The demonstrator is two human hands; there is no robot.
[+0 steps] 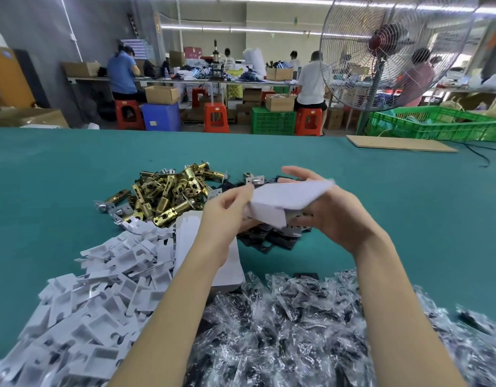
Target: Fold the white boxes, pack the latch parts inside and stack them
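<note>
Both your hands grip one white box (285,201) above the green table (59,174): left hand (227,210) pinching its left edge, right hand (333,216) cradling it; contents hidden. Brass latches (168,195) lie just left of it.

On table (73,169): latch parts (168,191) far centre; cardboard inserts (101,297) near left; bagged parts (283,331) near right; fan (386,51) behind right.

Ceiling tube lights (269,30) at twelve o'clock are flooding the hall evenly; shadows are staying faint. Wide-angle distortion is bending the edges, and the plastic bags (311,331) at six o'clock are glinting, motion-blurred.
</note>
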